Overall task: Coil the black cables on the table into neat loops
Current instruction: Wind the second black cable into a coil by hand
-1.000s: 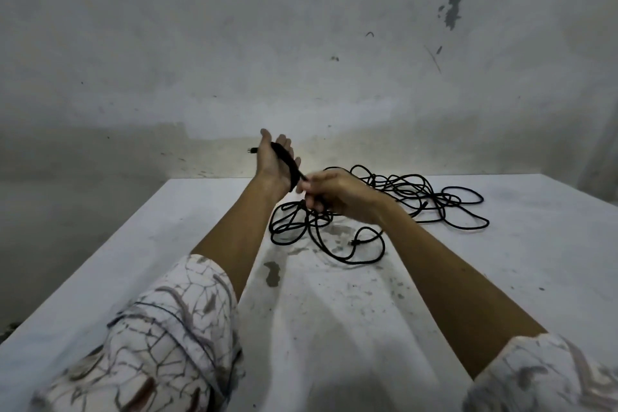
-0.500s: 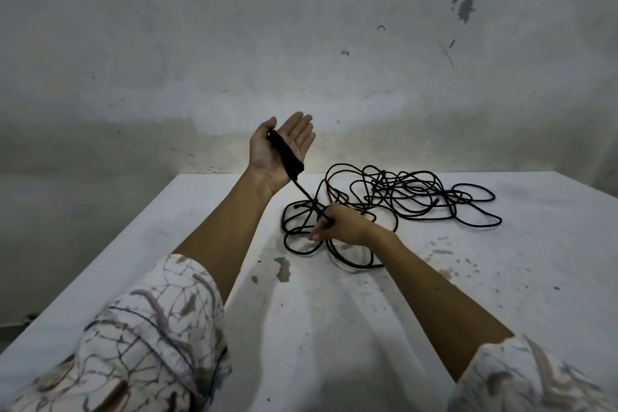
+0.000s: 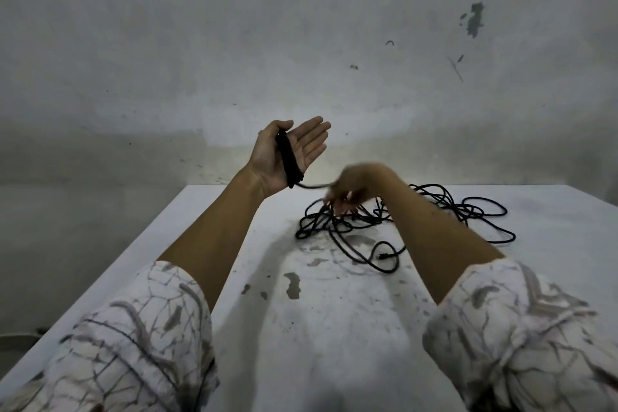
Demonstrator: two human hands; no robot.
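A long black cable (image 3: pixel 341 227) lies in a loose tangle on the white table (image 3: pixel 301 344), toward its far middle and right. My left hand (image 3: pixel 312 147) is raised palm up with straight fingers. Several turns of the cable form a tight black coil (image 3: pixel 288 160) across its palm, and the thumb bends over the coil's top. From the bottom of the coil a strand runs right to my right hand (image 3: pixel 357 186). That hand is motion-blurred, hovers above the tangle and grips the strand with curled fingers. One cable end (image 3: pixel 384 256) lies on the table nearer to me.
The tabletop is scuffed, with grey patches (image 3: pixel 292 284) where paint is worn. A stained grey wall (image 3: pixel 334 43) rises right behind the table's far edge. The left table edge (image 3: pixel 133 254) runs diagonally toward me. Patterned sleeves cover both my forearms near the camera.
My right hand rose from the tabletop and swung up toward the left hand, carrying the strand with it. The left hand opened its fingers wider and tilted right. The tangle shifted slightly.
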